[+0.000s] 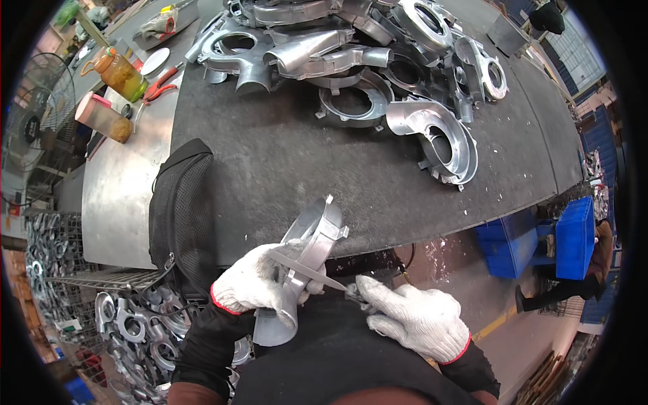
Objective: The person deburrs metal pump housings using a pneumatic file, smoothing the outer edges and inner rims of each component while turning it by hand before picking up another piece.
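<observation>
In my gloved left hand (pixel 246 282) is a silver cast-metal housing (pixel 316 251), held tilted off the near edge of the table, with its curved spout pointing down toward me. My right hand (pixel 420 318), also in a white knitted glove, is closed around the handle end of a flat metal file (pixel 305 271). The file's blade lies across the housing, its far end beside my left fingers. The handle is mostly hidden by my right fingers. Farther off on the table rests a similar housing (pixel 462 158), with a pile of housings (pixel 324 57) behind it.
The dark-topped table (pixel 270 162) fills the middle. On its left stand a black mesh bag (pixel 181 209), red-handled pliers (pixel 158 86) and a bottle of yellowish liquid (pixel 121 77). A wire basket of metal parts (pixel 131 327) sits lower left. Right are blue bins (pixel 507 243) and another person (pixel 597 263).
</observation>
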